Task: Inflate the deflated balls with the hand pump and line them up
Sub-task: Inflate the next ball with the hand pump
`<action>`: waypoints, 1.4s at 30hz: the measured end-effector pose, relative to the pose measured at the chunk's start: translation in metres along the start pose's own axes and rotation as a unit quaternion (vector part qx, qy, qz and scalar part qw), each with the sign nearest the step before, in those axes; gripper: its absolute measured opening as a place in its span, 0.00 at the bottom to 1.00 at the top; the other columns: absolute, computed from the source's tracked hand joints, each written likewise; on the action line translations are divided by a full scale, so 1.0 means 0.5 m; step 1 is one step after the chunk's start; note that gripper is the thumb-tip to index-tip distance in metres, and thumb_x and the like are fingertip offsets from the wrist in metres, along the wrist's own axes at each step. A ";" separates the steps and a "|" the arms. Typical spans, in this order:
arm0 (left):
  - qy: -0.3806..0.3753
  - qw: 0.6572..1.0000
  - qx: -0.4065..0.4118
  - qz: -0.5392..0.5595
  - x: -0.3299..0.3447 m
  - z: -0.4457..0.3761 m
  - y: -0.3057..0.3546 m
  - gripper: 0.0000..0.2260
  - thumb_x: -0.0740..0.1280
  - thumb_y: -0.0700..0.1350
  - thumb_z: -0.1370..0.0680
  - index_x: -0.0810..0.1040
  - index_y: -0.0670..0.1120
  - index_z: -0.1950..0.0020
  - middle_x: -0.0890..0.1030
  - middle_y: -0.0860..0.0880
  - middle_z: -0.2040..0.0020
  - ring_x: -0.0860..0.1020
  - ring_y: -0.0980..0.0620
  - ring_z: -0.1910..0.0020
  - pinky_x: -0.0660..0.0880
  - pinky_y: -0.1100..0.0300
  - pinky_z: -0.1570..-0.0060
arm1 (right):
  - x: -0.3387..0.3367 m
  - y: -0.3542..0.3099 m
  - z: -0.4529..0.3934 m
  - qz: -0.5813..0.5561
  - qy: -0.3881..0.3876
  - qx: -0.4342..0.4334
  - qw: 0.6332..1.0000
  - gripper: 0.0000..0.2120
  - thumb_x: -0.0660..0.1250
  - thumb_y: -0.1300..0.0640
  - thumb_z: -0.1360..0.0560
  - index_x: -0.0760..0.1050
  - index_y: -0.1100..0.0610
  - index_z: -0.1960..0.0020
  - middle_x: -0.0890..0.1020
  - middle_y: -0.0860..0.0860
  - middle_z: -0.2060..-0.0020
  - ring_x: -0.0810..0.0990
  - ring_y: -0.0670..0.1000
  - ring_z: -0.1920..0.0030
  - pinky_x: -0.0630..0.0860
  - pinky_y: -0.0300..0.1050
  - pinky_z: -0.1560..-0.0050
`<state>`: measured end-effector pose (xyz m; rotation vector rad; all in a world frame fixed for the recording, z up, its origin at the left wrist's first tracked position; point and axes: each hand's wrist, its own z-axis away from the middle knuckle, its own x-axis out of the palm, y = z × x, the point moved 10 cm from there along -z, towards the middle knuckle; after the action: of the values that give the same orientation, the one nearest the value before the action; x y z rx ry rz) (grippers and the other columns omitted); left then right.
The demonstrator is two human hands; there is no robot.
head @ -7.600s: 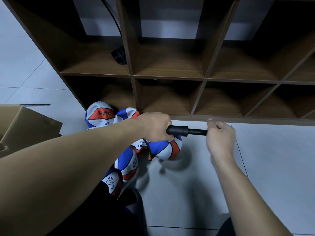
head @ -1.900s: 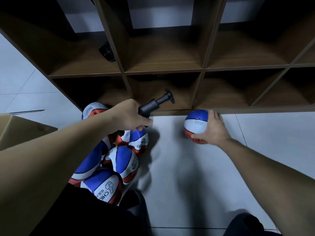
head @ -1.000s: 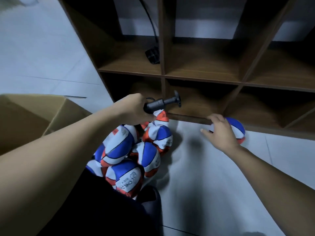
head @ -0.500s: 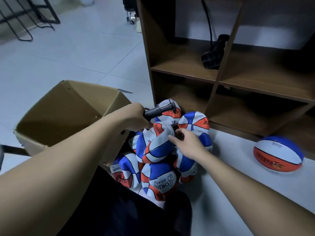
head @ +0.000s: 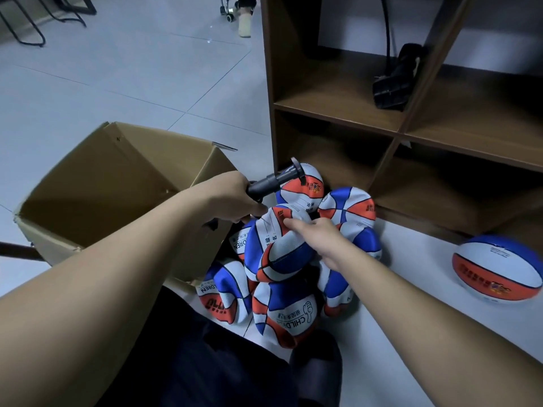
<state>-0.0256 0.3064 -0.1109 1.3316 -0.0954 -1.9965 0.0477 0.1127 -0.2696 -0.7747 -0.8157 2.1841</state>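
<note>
Deflated balls [head: 282, 259] beside seemingly empty box [head: 97, 201] — right hand [head: 317, 236] pinching one, left hand [head: 232, 198] gripping pump [head: 276, 180].

Pale grey tiled floor [head: 123, 71]. On it: an open cardboard box [head: 111, 183] at left, a heap of limp red, white and blue balls [head: 282, 259] just beside the box, 1 round inflated ball [head: 496, 271] well apart at right, a brown wooden shelf unit [head: 411, 136] behind.

Hand pump [head: 274, 183] barrel hidden inside left hand [head: 232, 198].
</note>
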 end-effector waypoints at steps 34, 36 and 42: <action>-0.068 0.949 0.260 -0.165 0.319 0.040 0.602 0.13 0.76 0.55 0.23 0.80 0.45 0.55 0.81 0.46 0.66 0.79 0.46 0.68 0.72 0.56 0.68 | -0.421 0.491 0.230 0.044 0.221 -0.061 0.972 0.52 0.88 0.39 0.45 0.65 0.41 0.28 0.76 0.42 0.36 0.80 0.50 0.41 0.81 0.51 0.41; -0.077 0.950 0.255 -0.160 0.327 0.026 0.613 0.13 0.76 0.54 0.23 0.81 0.45 0.53 0.82 0.45 0.65 0.80 0.46 0.68 0.74 0.55 0.67 | -0.412 0.489 0.229 0.055 0.195 -0.078 0.976 0.46 0.87 0.38 0.43 0.67 0.41 0.32 0.77 0.41 0.38 0.80 0.48 0.41 0.80 0.49 0.41; -0.080 0.947 0.264 -0.166 0.344 0.003 0.650 0.12 0.76 0.54 0.23 0.82 0.46 0.51 0.82 0.47 0.64 0.79 0.47 0.68 0.75 0.57 0.67 | -0.400 0.484 0.212 0.124 0.182 -0.097 0.971 0.42 0.78 0.33 0.38 0.69 0.43 0.29 0.76 0.41 0.36 0.78 0.49 0.43 0.77 0.50 0.43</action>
<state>0.1079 -0.0363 -0.1033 1.5875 -0.5492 -2.4780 0.0010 -0.2116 -0.3206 -1.3933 -0.7808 2.0961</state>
